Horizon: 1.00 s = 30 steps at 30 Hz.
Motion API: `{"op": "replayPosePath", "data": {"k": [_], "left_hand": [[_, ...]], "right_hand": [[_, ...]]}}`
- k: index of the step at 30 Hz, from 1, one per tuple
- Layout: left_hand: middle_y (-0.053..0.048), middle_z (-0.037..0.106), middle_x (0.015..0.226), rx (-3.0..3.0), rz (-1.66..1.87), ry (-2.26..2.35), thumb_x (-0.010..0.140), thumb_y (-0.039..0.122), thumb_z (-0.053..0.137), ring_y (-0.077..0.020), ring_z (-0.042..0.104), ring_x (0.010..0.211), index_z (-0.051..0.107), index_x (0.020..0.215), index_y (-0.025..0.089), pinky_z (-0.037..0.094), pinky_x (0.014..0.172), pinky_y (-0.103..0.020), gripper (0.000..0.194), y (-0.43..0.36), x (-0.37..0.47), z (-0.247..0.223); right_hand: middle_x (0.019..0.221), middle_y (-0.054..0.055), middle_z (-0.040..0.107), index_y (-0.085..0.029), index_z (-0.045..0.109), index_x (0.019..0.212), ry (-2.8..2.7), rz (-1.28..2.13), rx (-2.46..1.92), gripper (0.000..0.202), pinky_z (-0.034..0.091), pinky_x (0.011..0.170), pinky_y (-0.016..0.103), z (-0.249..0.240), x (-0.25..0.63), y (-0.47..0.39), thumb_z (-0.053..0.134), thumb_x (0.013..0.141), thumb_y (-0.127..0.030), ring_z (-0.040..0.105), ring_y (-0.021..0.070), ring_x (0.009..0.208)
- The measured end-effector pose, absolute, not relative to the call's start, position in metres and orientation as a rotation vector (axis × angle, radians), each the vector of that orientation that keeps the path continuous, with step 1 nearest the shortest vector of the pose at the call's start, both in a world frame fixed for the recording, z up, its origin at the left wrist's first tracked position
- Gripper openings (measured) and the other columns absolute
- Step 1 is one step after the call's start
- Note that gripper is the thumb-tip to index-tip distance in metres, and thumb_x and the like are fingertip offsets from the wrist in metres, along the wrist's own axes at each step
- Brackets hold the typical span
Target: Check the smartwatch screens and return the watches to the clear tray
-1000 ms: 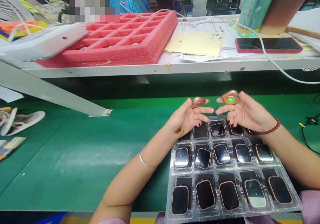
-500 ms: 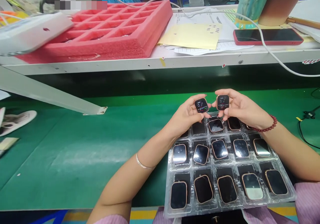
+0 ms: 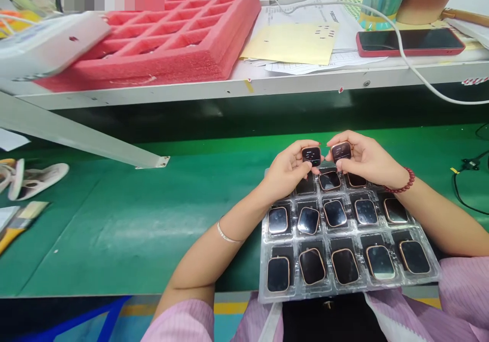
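My left hand point(image 3: 287, 169) holds a small square watch face point(image 3: 311, 156) by its edges, its dark screen lit with small text. Close beside it, my right hand point(image 3: 361, 161) grips another watch face point(image 3: 341, 151), also lit, with the thumb at its lower edge. Both are raised over the far side of a clear plastic tray point(image 3: 263, 297). Rows of gold-rimmed watch faces with dark screens, such as one in the near row point(image 3: 345, 266), lie in its compartments. My hands partly cover the far row.
A white shelf point(image 3: 298, 81) crosses behind, bearing a red foam tray point(image 3: 153, 71), papers, a phone point(image 3: 410, 43) and a cable. Its slanted leg point(image 3: 87, 133) meets the green table point(image 3: 133, 240). At left lie a brush point(image 3: 21, 222) and a white strap-like item; a black cable is at right.
Both hands still hold the watch faces, which are tilted slightly differently, and their screen text looks dimmer. The whole view has shifted, showing more of the table's left side and near edge.
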<state>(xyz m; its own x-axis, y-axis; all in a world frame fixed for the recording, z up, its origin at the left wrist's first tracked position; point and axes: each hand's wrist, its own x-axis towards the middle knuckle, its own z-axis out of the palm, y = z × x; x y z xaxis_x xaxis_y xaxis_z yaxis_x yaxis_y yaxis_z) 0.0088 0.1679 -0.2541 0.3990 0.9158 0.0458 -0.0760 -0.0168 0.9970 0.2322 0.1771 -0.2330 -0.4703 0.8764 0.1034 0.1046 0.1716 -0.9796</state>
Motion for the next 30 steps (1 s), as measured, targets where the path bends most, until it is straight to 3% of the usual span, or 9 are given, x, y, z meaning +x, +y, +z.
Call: {"op": "replayPosePath", "data": {"k": [8,13,18,23,26,30], "left_hand": [[-0.01,0.074,0.11,1.363,0.949,0.803,0.083,0.02,0.068,-0.0157,0.074,0.081,0.057,0.128,0.017,0.051,0.061,-0.021,0.046,0.1687,0.0086,-0.258],[-0.011,0.074,0.113,1.349,0.932,0.826,0.078,0.015,0.069,-0.0182,0.075,0.085,0.059,0.128,0.017,0.052,0.064,-0.022,0.05,0.1678,0.0091,-0.2558],[-0.01,0.075,0.107,1.353,0.943,0.838,0.081,0.022,0.07,-0.0171,0.075,0.079,0.062,0.123,0.016,0.05,0.06,-0.021,0.043,0.1685,0.0092,-0.2579],[-0.009,0.074,0.114,1.353,0.939,0.826,0.076,0.013,0.067,-0.0159,0.074,0.083,0.062,0.122,0.017,0.056,0.072,-0.025,0.047,0.1673,0.0096,-0.2564],[-0.009,0.074,0.114,1.35,0.943,0.814,0.076,0.013,0.067,-0.0158,0.074,0.083,0.062,0.122,0.017,0.057,0.077,-0.027,0.047,0.1665,0.0098,-0.2551],[-0.01,0.075,0.111,1.358,0.932,0.837,0.079,0.017,0.069,-0.0165,0.074,0.081,0.062,0.123,0.016,0.055,0.069,-0.025,0.044,0.1668,0.0096,-0.2558]], "right_hand": [[0.093,0.005,0.071,-0.019,0.061,0.108,-1.791,1.31,-0.927,0.03,0.057,0.066,0.029,-0.2358,0.2335,0.1787,0.068,0.079,-0.019,0.068,0.0169,0.08],[0.103,0.007,0.072,-0.019,0.062,0.11,-1.823,1.263,-0.96,0.035,0.057,0.071,0.031,-0.2386,0.234,0.1794,0.07,0.076,-0.022,0.069,0.0203,0.092],[0.091,0.004,0.07,-0.019,0.061,0.105,-1.805,1.27,-0.929,0.026,0.055,0.064,0.029,-0.2391,0.2335,0.1797,0.066,0.079,-0.022,0.067,0.0164,0.077],[0.099,0.006,0.071,-0.02,0.061,0.108,-1.829,1.252,-0.938,0.033,0.057,0.07,0.03,-0.2381,0.2334,0.1792,0.068,0.076,-0.02,0.07,0.0204,0.091],[0.101,0.007,0.072,-0.019,0.062,0.109,-1.824,1.255,-0.952,0.032,0.058,0.071,0.032,-0.2382,0.2336,0.1791,0.068,0.078,-0.022,0.071,0.0207,0.09],[0.097,0.006,0.072,-0.019,0.062,0.109,-1.814,1.249,-0.944,0.03,0.058,0.07,0.032,-0.2389,0.2336,0.1797,0.069,0.08,-0.024,0.07,0.0194,0.085]]}}
